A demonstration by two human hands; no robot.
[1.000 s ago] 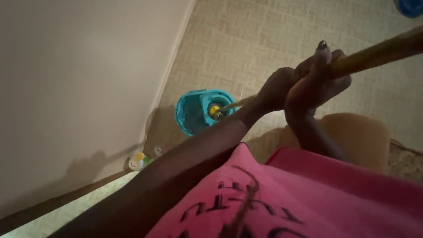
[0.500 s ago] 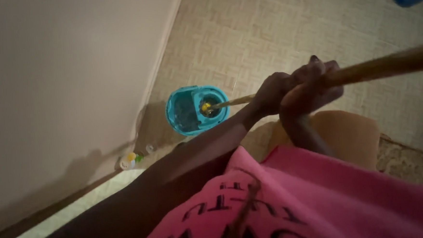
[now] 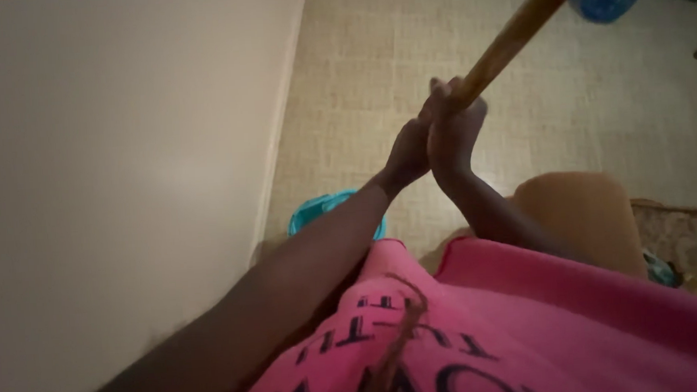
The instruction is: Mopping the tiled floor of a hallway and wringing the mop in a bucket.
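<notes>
Both hands (image 3: 433, 140) now tilt the wooden handle (image 3: 507, 40) steeper, hiding the bucket (image 3: 314, 214).

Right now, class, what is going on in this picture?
A person in a pink shirt grips a long wooden handle with both hands held close together: the left hand lower, the right hand just above it. The handle slants up to the right. Below the arms, a teal bucket stands on the patterned floor beside the wall, mostly hidden by the left forearm.
</notes>
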